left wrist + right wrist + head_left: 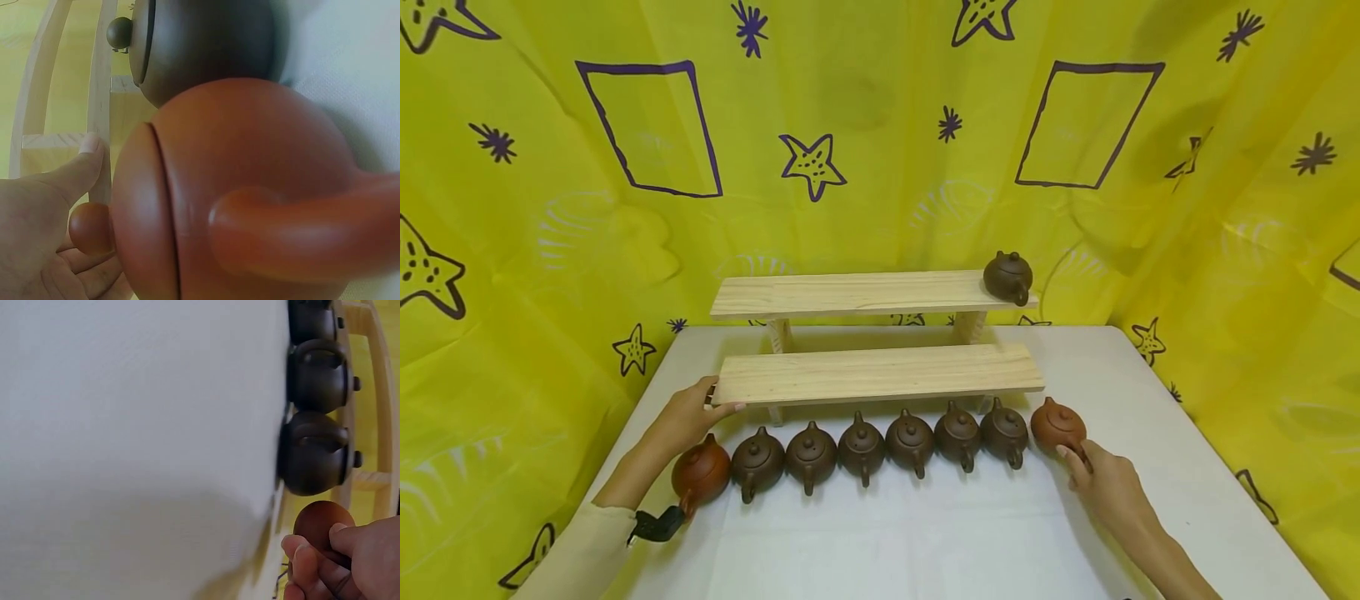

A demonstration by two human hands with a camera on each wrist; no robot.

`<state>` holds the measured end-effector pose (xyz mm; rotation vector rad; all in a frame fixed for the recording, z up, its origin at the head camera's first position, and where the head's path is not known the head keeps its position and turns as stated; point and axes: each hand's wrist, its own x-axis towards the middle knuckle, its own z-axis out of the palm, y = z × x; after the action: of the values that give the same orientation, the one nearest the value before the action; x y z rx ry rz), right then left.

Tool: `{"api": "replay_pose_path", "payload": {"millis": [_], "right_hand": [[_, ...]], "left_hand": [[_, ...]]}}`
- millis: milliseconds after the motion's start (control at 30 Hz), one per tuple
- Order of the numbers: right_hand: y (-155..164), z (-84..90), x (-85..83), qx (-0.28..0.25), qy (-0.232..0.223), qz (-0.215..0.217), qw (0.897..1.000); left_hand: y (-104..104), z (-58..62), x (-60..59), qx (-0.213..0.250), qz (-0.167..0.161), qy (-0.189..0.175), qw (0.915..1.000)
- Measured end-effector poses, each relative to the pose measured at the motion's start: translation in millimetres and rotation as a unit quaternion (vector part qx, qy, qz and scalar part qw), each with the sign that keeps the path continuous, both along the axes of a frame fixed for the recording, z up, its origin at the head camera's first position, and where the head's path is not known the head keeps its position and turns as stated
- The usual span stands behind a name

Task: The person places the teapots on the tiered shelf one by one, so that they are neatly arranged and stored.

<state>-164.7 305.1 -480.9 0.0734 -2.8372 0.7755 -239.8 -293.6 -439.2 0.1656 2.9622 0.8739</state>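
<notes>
At the left end of the lower shelf board (880, 373) of a two-tier wooden stand, my left hand (688, 417) grips the board, thumb along its front edge. Just below that hand sits a red-brown teapot (702, 473); the left wrist view shows its round body (250, 137) up close, with the hand beyond its lid knob (92, 229). My right hand (1108, 487) pinches the handle of an orange-brown teapot (1056, 423) at the row's right end. In the right wrist view, thumb and fingers close around that handle, partly hiding the pot (317, 522).
Several dark brown teapots (861, 447) stand in a row before the stand, between the two reddish ones. Another dark teapot (1007, 277) sits at the right end of the upper board (850, 293). A white cloth (880, 533) covers the table, and yellow patterned curtains (880, 225) surround it.
</notes>
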Motion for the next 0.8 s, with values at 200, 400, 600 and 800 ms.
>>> {"api": "replay_pose_path", "payload": {"millis": [200, 400, 600, 800], "right_hand": [[-9.2, 16.3, 4.8, -0.010, 0.026, 0.009, 1.000], [-28.7, 48.6, -1.7, -0.015, 0.051, 0.022, 0.998], [-47.6, 85.5, -26.9, -0.017, 0.080, 0.037, 0.996], [-70.9, 120.4, -65.4, -0.025, 0.081, 0.058, 0.995]], "left_hand": [[0.8, 1.7, 1.3, -0.007, -0.004, -0.002, 1.0000], [1.3, 0.9, -0.2, -0.012, -0.007, 0.005, 0.9999], [1.5, 0.3, 0.2, -0.013, -0.005, 0.005, 0.9999], [1.0, -0.9, -0.9, -0.015, -0.006, 0.010, 0.9998]]}}
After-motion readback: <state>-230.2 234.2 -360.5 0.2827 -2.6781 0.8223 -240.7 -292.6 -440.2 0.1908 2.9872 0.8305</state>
